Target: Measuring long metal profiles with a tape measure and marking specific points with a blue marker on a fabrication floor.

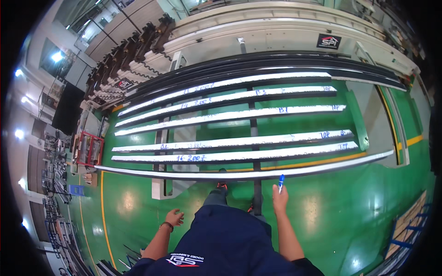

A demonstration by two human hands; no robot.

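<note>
My right hand (280, 201) is closed round a blue and white marker pen (281, 180), its blue end pointing up, just on my side of the nearest long profile (244, 175). Lower and to the left, my left hand (173, 217) hangs loosely with nothing in it, its fingers slightly bent and apart. In front of me several long dark profiles (276, 155) lie side by side across a rack. White film covers their upper faces, with blue handwriting on most; none shows on the nearest one.
Dark support bars (253, 124) run under the profiles. Behind them lies a bundle of black profiles (276, 62) before a long beige machine (285, 37). A red cart (88, 149) stands at left. Blue racking (405, 230) is at lower right. Yellow lines (105, 216) cross the green floor.
</note>
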